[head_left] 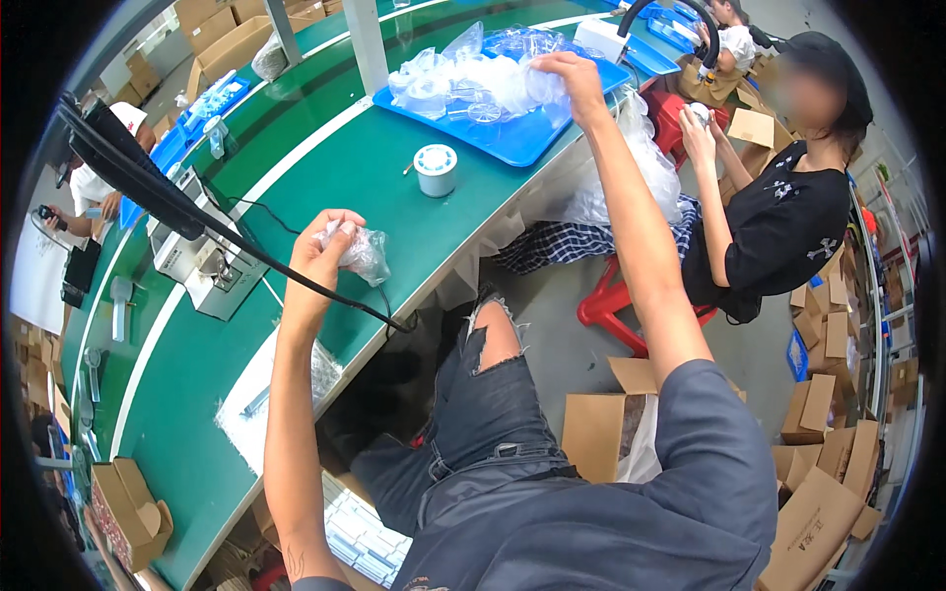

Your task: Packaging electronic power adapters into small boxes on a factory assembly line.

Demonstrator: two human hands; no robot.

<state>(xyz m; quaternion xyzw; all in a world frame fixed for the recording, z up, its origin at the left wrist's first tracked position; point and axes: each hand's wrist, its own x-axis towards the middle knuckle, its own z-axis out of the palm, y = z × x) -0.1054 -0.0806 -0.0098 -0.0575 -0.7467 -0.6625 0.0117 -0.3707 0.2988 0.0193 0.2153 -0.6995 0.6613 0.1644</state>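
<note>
My left hand [330, 246] is closed around a crumpled clear plastic bag [367, 258] above the green work surface [473, 207]. Whether the bag has something inside, I cannot tell. Stretched out to the far right, my right hand [572, 84] has its fingertips bent onto a clear plastic bag [540, 91] on a blue tray [527, 148]. Round clear plastic parts [483, 110] and more thin bags lie heaped in that tray. Between my hands, nearer the tray, a white cylindrical device [435, 170] with a slotted round top stands upright.
A grey-white bench machine [212, 266] stands left of my left hand, and a black flexible cable [296, 276] crosses past my wrist. A co-worker [788, 197] sits at right beside a red stool [616, 305]. Open cardboard boxes [591, 433] stand on the floor.
</note>
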